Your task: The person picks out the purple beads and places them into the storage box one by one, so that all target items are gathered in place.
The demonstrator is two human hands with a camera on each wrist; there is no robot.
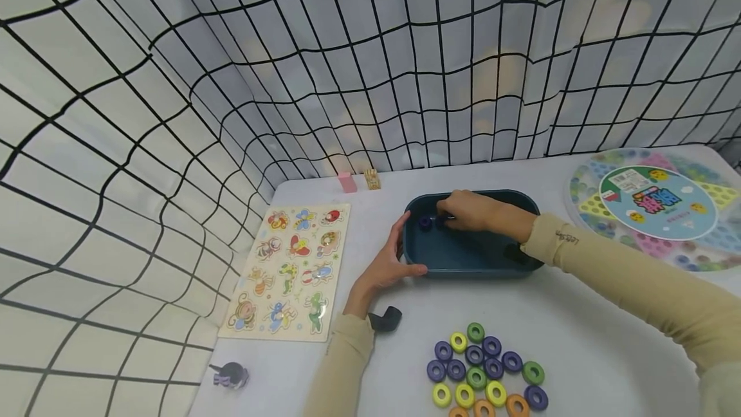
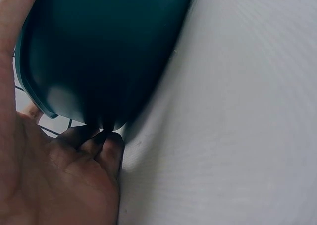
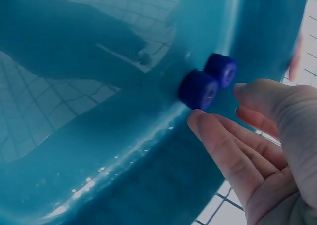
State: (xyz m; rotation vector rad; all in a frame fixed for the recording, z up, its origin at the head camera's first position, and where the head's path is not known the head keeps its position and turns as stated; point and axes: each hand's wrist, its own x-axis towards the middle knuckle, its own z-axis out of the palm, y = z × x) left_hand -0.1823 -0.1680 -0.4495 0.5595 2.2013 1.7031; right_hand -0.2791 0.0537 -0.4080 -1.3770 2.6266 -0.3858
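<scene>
Blue beads (image 3: 197, 88) in the tray (image 1: 448, 256) probably suit a square pinch. Right hand (image 1: 467, 211) has fingers parted; left hand (image 1: 386, 264) grips the tray.

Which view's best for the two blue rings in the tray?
Right wrist: both rings show large and close up, near the fingertips. The head view has them small and dark by the right hand. The left wrist view shows the tray but neither ring.
</scene>
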